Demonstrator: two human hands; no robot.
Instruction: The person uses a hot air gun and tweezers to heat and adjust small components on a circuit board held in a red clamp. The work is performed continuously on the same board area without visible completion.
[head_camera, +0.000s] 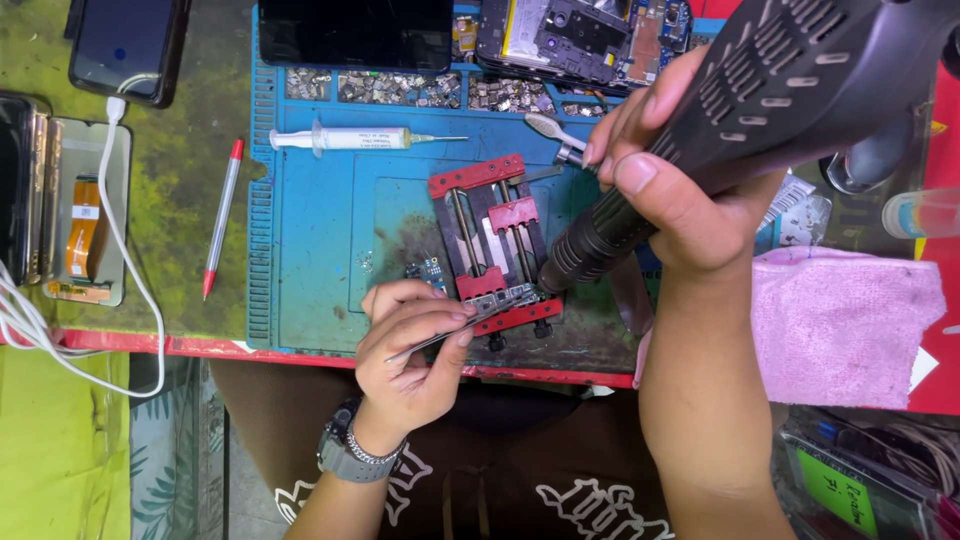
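Note:
My left hand (410, 350) grips metal tweezers (455, 330), their tips resting on a small circuit board (505, 298) clamped at the near end of a red and black board holder (490, 235). My right hand (670, 160) holds a dark hot-air gun (720, 110). Its nozzle (565, 262) points down at the same board from the right, almost touching it. The holder sits on a blue work mat (320, 220). A second small blue board (428, 270) lies just left of the holder, above my left fingers.
A syringe (350, 138) and trays of small parts (400, 88) lie at the mat's far side, with an opened phone (570, 35) beyond. A red pen (222, 215), phones and a white cable (130, 260) are left. A pink cloth (840, 320) lies right.

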